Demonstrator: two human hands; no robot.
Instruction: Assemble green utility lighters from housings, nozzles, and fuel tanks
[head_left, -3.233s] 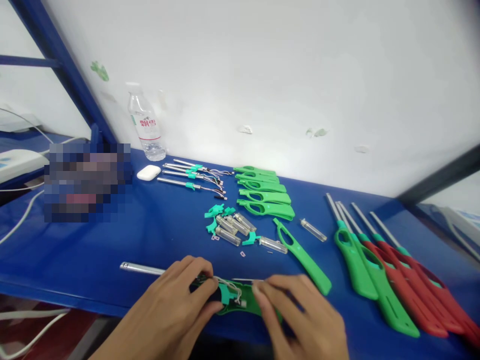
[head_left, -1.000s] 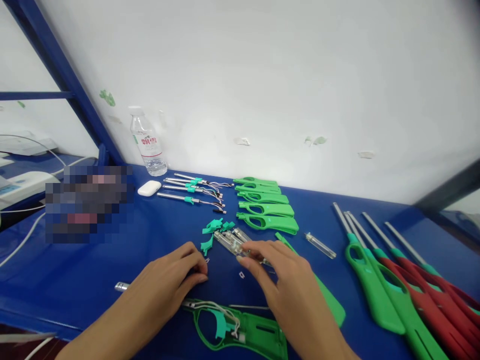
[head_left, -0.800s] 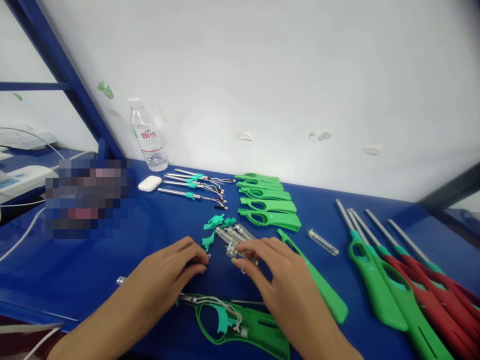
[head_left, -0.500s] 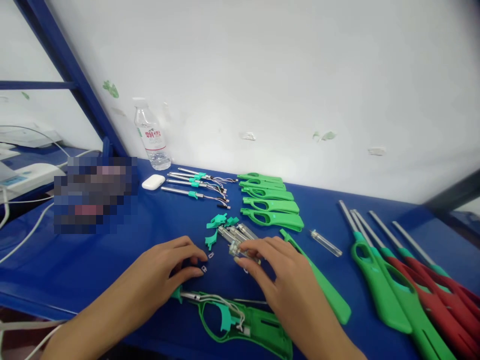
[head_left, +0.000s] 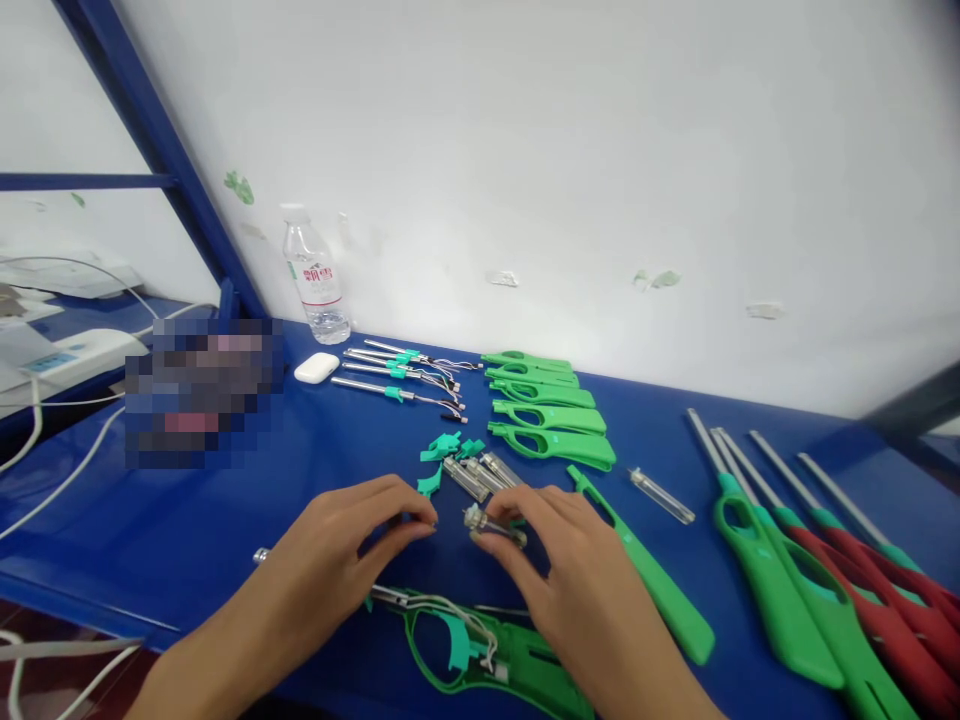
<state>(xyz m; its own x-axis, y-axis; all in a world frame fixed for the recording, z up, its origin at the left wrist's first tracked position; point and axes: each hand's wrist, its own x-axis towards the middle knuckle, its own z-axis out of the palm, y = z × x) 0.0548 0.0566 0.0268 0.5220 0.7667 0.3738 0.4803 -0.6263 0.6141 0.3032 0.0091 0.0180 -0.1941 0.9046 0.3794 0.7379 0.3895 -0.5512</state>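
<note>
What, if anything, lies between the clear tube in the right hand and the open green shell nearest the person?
A thin rod lies along the far edge of the open green shell, between it and the clear tube in the right hand. Apart from that hand, nothing else visible stands there.

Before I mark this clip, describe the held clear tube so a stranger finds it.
Over the blue table, find the right hand. The clear tube is pinched at its fingertips. Unlike it, the other clear tubes all lie on the table.
</note>
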